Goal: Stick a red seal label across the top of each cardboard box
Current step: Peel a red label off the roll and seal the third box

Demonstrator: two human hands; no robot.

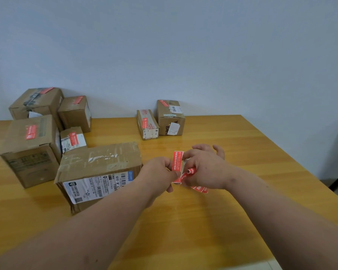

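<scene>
At nine o'clock on the wooden table [213, 221] we see four sealed boxes [30, 145] clustered, each with a red label on top. The large unsealed box [100, 172] lies just beside our left hand [160, 172], which pinches a red seal label [177, 162]. Our right hand [205, 168] grips the label strip [193, 179]. At twelve o'clock stand two more labelled boxes [161, 118].

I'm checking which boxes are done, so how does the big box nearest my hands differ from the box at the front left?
The nearest box has no red seal on top, only old tape scars; the front-left box carries a red label on top. The nearest box shows a wide white shipping label on its front; the front-left box's front has dark print. Both are worn brown cardboard on the wooden table.
</scene>
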